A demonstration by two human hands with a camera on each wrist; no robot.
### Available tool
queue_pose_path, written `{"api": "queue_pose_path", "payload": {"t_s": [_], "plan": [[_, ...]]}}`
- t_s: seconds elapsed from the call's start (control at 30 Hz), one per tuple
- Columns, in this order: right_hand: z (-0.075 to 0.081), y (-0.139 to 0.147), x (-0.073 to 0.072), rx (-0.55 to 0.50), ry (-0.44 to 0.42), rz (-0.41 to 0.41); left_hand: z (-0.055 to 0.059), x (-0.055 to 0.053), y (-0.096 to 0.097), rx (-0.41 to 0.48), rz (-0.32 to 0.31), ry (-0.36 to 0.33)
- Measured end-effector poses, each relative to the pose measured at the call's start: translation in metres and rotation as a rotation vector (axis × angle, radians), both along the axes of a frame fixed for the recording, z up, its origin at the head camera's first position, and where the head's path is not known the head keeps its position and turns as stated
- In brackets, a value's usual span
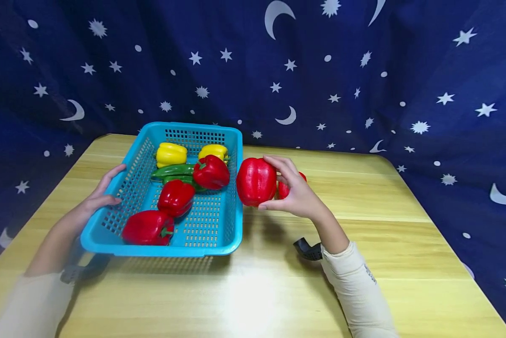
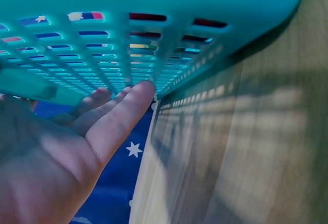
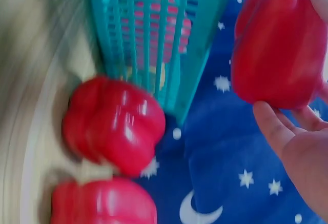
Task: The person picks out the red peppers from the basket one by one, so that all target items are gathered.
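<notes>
My right hand (image 1: 297, 193) grips a red bell pepper (image 1: 256, 182) between thumb and fingers, raised above the table just right of the blue basket (image 1: 161, 250). In the right wrist view the fingertips press on this pepper's sides. Along the basket's left side lies my left hand (image 1: 93, 201); its straight fingers (image 2: 125, 114) touch or nearly touch the perforated outer wall. Inside the basket are red bell peppers (image 1: 149, 228), two yellow bell peppers (image 1: 171, 154) and long green peppers (image 1: 174, 170).
Two more red bell peppers (image 3: 115, 124) lie on the wooden table (image 1: 388, 211) right of the basket, partly hidden behind my right hand in the head view. A dark blue curtain (image 1: 236, 112) with stars and moons hangs behind the table.
</notes>
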State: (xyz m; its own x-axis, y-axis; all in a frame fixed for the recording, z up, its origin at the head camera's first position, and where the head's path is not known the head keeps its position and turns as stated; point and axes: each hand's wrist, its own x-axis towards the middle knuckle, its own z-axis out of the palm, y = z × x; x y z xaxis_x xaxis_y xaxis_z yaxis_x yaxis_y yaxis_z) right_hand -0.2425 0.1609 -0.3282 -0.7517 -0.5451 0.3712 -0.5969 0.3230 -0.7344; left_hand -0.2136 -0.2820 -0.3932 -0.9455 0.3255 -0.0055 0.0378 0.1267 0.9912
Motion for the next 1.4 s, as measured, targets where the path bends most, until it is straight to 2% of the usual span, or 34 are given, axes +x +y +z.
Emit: {"api": "queue_pose_path", "payload": {"t_s": [0.23,0.37,0.5,0.7,1.07,1.4], "plan": [[-0.001,0.045,-0.002,0.04,0.027,-0.124,0.004,0.001,0.002,-0.057,0.008,-0.034],[-0.007,0.069,-0.001,0.07,0.046,-0.182,0.001,0.002,0.001,-0.017,-0.009,-0.022],[-0.014,0.087,0.0,0.088,0.045,-0.215,-0.002,0.003,-0.003,-0.014,-0.016,0.001],[-0.015,0.108,-0.004,0.081,0.05,-0.245,-0.003,0.002,-0.004,-0.032,-0.02,-0.01],[-0.02,0.144,-0.021,0.036,-0.066,-0.284,-0.006,-0.002,-0.004,-0.012,-0.037,0.06],[-0.031,0.157,-0.028,0.129,-0.145,-0.29,-0.008,-0.002,-0.004,0.01,-0.067,0.107]]}}
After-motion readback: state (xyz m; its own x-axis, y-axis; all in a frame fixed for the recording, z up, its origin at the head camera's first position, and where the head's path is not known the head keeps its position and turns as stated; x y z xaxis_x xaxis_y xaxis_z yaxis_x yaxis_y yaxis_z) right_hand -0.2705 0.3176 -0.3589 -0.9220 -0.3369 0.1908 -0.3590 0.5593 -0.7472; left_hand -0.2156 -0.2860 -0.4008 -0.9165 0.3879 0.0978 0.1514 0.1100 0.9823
